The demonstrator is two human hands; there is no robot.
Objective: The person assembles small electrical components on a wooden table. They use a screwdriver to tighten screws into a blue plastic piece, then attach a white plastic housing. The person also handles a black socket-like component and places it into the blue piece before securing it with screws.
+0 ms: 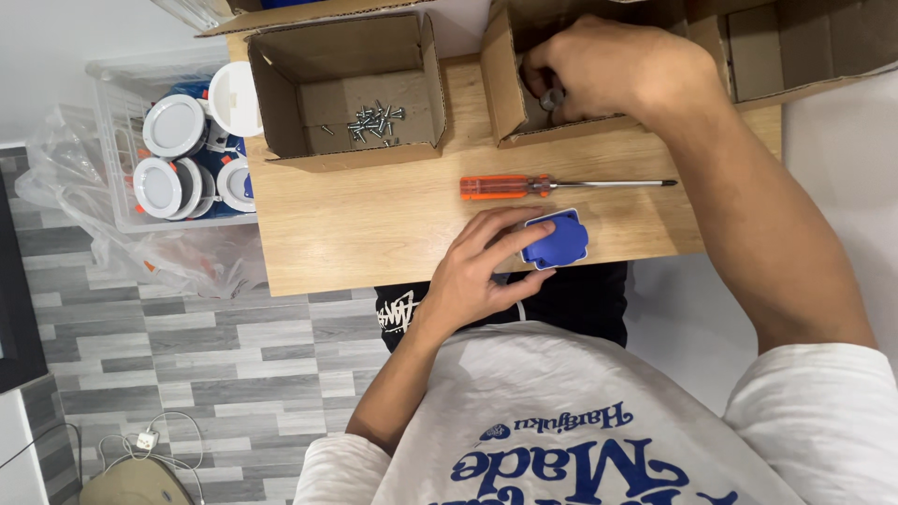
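Note:
My left hand [482, 266] rests on the near edge of the wooden table [355, 229], its fingers holding a small blue plastic part [557, 241] flat against the wood. My right hand [613, 70] reaches into a cardboard box [500, 89] at the far side, fingers pinched on a small grey metal piece [551, 97]. An orange-handled screwdriver [561, 185] lies on the table between the two hands, its tip pointing right.
A second open cardboard box [281, 103] holds several loose screws [374, 122]. A clear plastic bin [122, 178] left of the table holds several round white lamp fittings [174, 126]. Another cardboard box [804, 47] stands at the far right. Grey plank floor lies below.

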